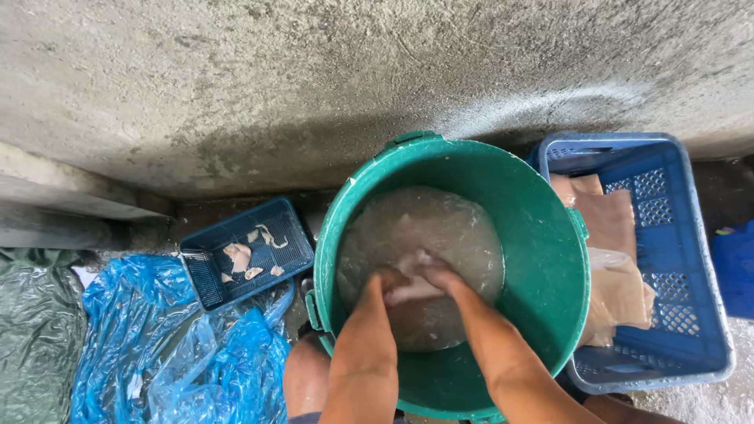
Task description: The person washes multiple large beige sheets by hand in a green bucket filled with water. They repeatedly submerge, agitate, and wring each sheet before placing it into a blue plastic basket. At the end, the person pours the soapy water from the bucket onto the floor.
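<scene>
Both hands, left hand and right hand, clamped on pale meat inside green bucket.

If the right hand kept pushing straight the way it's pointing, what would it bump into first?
The right hand points up and left into the cloudy water, already touching a pale piece there. Past that, probably the far wall of the green bucket, though depth under the water is unclear.

A small blue basket holding a few pale scraps is seen to the left. Below it, crumpled blue plastic is spread over the floor, with a green sheet beside it. A larger blue crate with tan pieces stands right. A concrete wall rises behind.
</scene>
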